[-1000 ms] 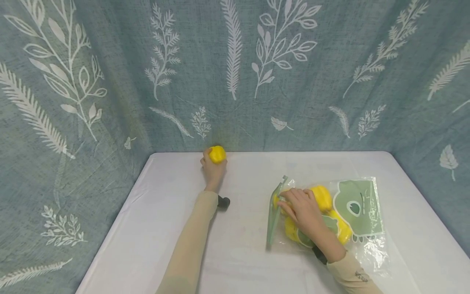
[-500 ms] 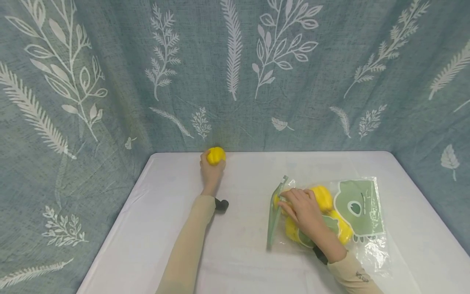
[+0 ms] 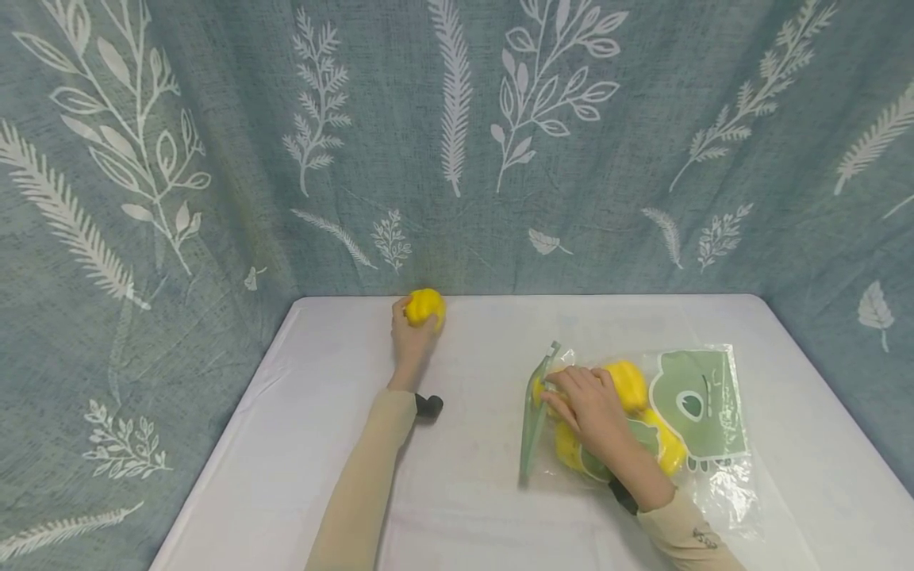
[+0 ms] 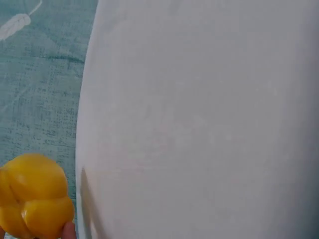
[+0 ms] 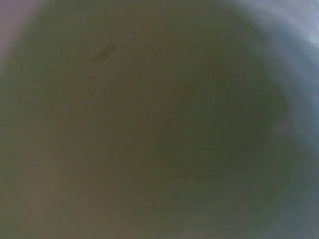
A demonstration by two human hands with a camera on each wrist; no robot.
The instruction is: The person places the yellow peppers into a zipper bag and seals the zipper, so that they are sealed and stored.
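Note:
At the table's far edge, my left hand (image 3: 412, 337) grips a yellow bell pepper (image 3: 426, 307), with fingers on its left and right sides. In the left wrist view the lobed underside of the bell pepper (image 4: 37, 186) fills the lower left corner, a fingertip (image 4: 69, 231) against it. On the right lies a clear zip bag (image 3: 703, 396) with a green cartoon print, holding several yellow bell peppers (image 3: 626, 386). My right hand (image 3: 593, 408) lies over the bag, its thumb and fingers pinching the bag near the green mouth strip (image 3: 531, 424). The right wrist view is a greenish blur.
A white cloth covers the table (image 3: 471, 492). Blue-green curtains (image 3: 400, 119) with white leaf prints hang behind it and along both sides. Each wrist carries a black camera mount (image 3: 430, 407).
My left hand has drawn back slightly toward me with the bell pepper, which has turned a little. My right hand and the bag have stayed in place.

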